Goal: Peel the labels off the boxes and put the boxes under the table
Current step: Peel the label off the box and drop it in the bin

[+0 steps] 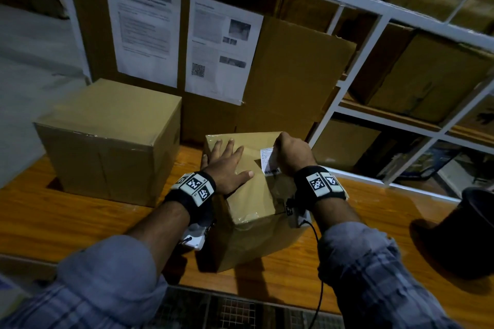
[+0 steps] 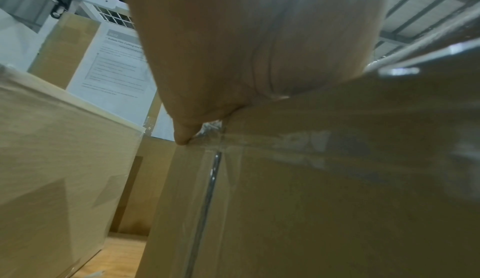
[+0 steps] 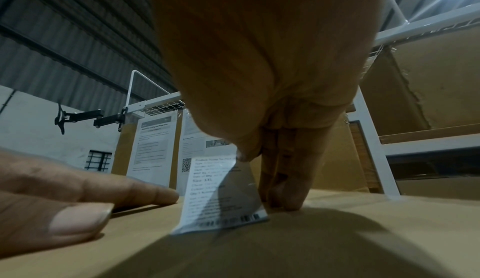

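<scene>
Partly upright label, long axis box-to-fingers.

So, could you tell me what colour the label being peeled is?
White with black print and a barcode, clearest in the right wrist view.

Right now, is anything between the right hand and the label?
Nothing visible. The right hand already pinches the label's top edge, lifted off the box; the left hand lies flat beside it.
</scene>
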Motion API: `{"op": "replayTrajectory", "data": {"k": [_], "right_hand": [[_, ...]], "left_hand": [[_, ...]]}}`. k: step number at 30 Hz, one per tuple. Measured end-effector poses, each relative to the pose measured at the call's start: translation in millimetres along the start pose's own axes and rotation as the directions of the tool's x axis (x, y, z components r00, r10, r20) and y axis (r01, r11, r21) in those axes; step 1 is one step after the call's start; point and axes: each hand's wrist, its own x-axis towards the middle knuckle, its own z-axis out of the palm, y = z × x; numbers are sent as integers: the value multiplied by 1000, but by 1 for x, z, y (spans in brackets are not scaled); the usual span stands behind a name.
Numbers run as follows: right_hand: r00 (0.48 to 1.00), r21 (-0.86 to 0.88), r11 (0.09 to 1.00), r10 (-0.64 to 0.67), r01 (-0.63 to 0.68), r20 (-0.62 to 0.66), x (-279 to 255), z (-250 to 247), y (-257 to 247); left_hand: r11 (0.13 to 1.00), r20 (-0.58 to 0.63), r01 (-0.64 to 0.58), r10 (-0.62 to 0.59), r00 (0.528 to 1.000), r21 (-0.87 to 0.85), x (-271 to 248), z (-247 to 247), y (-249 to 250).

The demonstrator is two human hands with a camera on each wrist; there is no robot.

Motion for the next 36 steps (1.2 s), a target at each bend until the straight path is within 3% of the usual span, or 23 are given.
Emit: {"op": "replayTrajectory", "data": {"k": [17,26,36], "right_hand": [[998,35,998,-59,60,-22,-8,1,5],[999,124,992,32,-33,10,-14,-2,5],[974,327,922,162,-206,158,-30,-12,-7]], "left_hand": [[1000,5,-7,7,1000,-1,2,1,-2],[1000,0,-7,7,1000,11,7,5,-5],[1000,43,-11,11,999,12,9,-2,-3]]}}
